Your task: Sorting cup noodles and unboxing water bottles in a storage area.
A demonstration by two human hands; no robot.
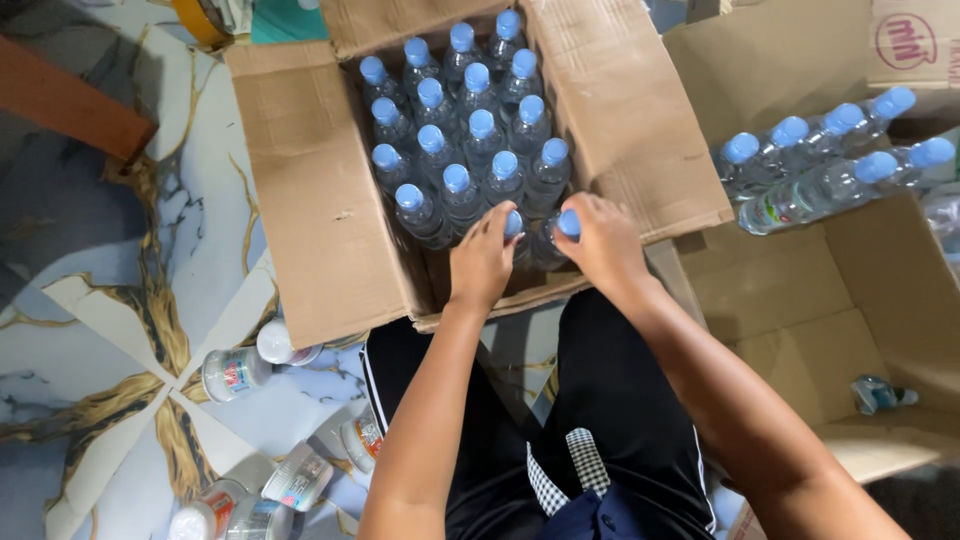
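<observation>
My left hand (482,262) closes around the neck of a clear plastic water bottle, its blue cap (513,222) showing just past my fingertips. My right hand (603,240) grips a second bottle the same way, fingers curled over its shoulder, with its blue cap (569,222) peeking out at my thumb side. Both bottles stand upright at the near edge of the open cardboard box (320,230), side by side and almost touching, in the front row closest to me.

Behind them, farther from my body, the box is packed with more upright bottles (470,130) in tight rows, all with the same blue caps. The box flaps are folded outward, the left one lying flat over the marbled floor (110,330) and the right one leaning toward a second, larger open carton (830,300).

In that carton to my right, several bottles (820,175) lie on their sides in a loose stack against the far wall, caps pointing right. A single small bottle (880,394) lies alone on the carton's bottom, well apart from the others.

On the floor to my left, near my knee, a few short jars with white lids (240,372) lie scattered. I sit with my legs in black shorts (610,400) just under the box's near edge.
</observation>
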